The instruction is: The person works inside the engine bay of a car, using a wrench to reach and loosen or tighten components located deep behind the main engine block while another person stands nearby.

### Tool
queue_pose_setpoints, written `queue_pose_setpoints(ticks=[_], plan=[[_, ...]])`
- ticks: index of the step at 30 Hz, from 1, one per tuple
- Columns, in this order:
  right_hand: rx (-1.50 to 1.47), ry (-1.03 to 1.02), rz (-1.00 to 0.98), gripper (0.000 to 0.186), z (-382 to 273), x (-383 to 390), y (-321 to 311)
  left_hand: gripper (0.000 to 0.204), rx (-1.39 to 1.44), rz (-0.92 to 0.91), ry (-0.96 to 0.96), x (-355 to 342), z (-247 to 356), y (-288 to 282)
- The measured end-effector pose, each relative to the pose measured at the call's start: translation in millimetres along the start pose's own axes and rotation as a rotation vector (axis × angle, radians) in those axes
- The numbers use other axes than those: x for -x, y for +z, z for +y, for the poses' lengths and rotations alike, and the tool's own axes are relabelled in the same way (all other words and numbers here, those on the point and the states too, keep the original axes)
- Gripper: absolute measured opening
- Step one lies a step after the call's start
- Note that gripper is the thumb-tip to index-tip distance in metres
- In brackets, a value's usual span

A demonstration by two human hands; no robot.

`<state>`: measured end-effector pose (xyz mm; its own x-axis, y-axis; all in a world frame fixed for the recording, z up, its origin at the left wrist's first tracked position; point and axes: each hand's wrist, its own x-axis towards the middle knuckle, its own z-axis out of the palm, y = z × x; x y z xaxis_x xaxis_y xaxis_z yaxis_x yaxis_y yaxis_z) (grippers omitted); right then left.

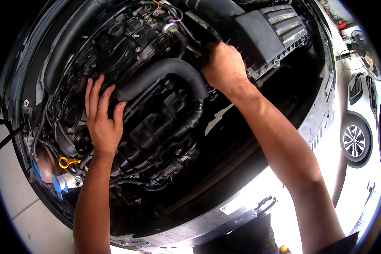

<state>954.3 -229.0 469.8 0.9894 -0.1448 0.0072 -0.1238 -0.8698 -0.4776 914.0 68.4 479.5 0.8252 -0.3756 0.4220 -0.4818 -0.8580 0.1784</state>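
Observation:
My left hand (102,116) rests on the top of a car engine, its fingers spread beside the near end of a thick black curved hose (156,73). My right hand (224,65) is closed, reaching down between that hose and the black air filter box (260,40). What its fingers hold, if anything, is hidden behind the hand. The hose arches over the black plastic intake manifold (144,134) and bends down at a joint near my right wrist. Beyond it lies the engine top (114,53) with connectors and wiring.
A yellow dipstick handle (64,162), a reservoir with a blue cap (44,165) and a white filler neck with an open blue lid (60,186) stand at the left. The front crossmember (224,209) curves along the near side. A white car (362,114) stands at the right.

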Motion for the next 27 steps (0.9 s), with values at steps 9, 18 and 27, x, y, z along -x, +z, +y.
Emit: queue_pose_setpoints(ticks=[9, 18, 27], plan=[[-0.360, -0.046, -0.216, 0.029, 26.3, 2.1, -28.0, 0.035, -0.016, -0.017, 0.005, -0.4, -1.1, -2.1], [-0.045, -0.130, -0.009, 0.040, 8.6, 22.9, -7.3, 0.041, -0.019, -0.029, 0.020, -1.5, -1.5, -0.7], [-0.063, -0.050, 0.046, 0.039, -2.4, 19.9, -1.8, 0.044, -0.022, -0.031, 0.020, -1.5, -1.3, -1.3]])
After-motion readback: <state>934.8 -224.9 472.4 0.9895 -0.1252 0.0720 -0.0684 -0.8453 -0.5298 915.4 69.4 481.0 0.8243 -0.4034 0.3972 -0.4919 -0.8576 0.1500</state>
